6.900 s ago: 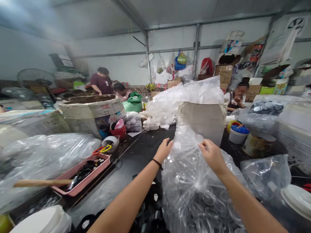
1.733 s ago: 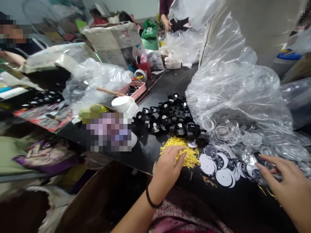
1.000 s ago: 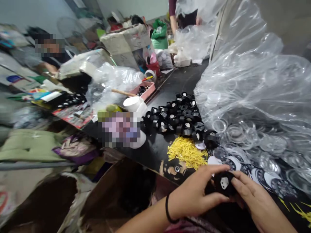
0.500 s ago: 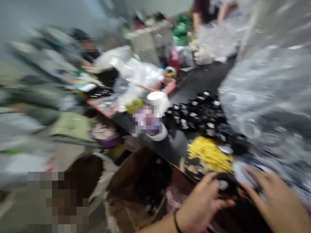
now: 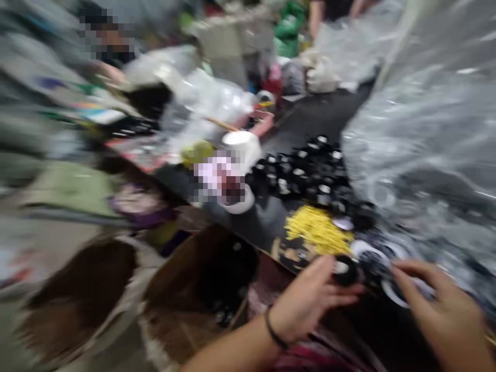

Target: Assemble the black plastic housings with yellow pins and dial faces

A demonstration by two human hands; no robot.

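Observation:
My left hand, with a dark band at its wrist, is closed on a black round piece that has a pale centre. To its right, my right hand is over white rings and dark bits at the table edge. Its thumb and forefinger tips are drawn together; blur hides what lies between them. Just beyond the left hand is a heap of thin yellow pieces. Behind that heap stand many black round pieces with pale tops.
A large clear plastic bag covers the table's right side. A white tub and a small white bowl stand left of the black pieces. Below the edge are an open sack holding black pieces and another sack. People are at the back.
The view has swung, so the scene sits further left and higher. My left hand still has the black piece. My right thumb and forefinger have come closer together over the white rings.

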